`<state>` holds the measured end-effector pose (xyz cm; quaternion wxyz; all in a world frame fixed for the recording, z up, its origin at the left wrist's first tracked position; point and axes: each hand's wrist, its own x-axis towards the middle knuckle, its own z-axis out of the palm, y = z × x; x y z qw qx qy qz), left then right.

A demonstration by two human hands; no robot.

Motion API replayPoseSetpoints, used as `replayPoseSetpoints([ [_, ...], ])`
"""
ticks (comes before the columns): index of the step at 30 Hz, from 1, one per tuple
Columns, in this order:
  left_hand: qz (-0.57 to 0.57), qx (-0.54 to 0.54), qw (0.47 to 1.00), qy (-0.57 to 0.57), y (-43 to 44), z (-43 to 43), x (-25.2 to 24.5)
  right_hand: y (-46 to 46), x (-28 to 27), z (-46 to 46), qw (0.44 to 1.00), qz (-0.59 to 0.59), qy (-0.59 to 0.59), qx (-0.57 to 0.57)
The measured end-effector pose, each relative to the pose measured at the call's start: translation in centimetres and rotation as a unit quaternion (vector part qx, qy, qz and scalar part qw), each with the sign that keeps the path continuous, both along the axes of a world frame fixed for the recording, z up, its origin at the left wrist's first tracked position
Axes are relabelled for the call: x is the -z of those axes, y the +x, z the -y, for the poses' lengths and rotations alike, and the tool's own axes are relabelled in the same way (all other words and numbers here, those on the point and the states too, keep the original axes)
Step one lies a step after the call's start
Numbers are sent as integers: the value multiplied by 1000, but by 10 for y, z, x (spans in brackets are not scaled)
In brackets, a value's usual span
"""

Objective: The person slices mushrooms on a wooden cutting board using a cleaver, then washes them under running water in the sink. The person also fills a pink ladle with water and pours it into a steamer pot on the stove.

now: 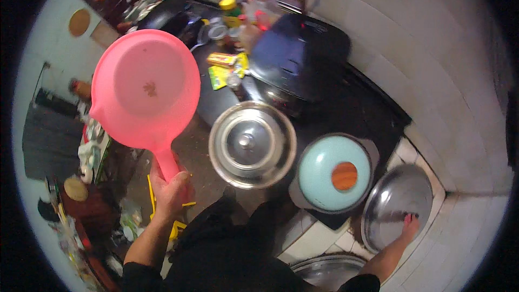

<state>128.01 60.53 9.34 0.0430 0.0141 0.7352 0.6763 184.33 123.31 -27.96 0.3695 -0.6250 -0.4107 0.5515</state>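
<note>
My left hand (172,190) is closed around the handle of a pink plastic ladle (182,138), whose round bowl is raised at the left. At the right, my right hand (410,229) grips the small dark knob of a large metal lid (395,198), which stands tilted over the tiled corner. Between the hands are a steel pot or bowl with a metal lid (247,160) and a pot with a pale turquoise lid (324,170) and a brown wood-like knob. What lies under the large lid is hidden.
A black appliance (300,56) stands on the dark counter beside yellow packets (227,67) and bottles with yellow caps (229,12). Another round metal rim (332,265) shows at the bottom. A tiled wall (438,69) bounds the right side; a cluttered red-brown table (87,227) is at the left.
</note>
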Motion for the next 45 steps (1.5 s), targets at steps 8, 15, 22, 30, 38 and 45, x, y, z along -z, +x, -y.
replayPoseSetpoints([
  [8,33,-142,982,122,-81,139,18,-122,-154,1,954,167,203,141],
  [15,261,-216,935,105,-173,298,94,-434,-358,243,892,-36,450,1],
  [22,248,-234,920,193,-256,450,106,-778,-391,534,808,-243,414,-342],
  [30,233,-266,908,226,-384,566,96,-1028,-340,841,656,-252,175,-689],
  [38,136,-285,932,176,-566,676,80,-1271,-297,1009,509,-306,154,-790],
  [45,147,-284,935,155,-673,786,83,-1455,-283,1140,454,-300,119,-831],
])
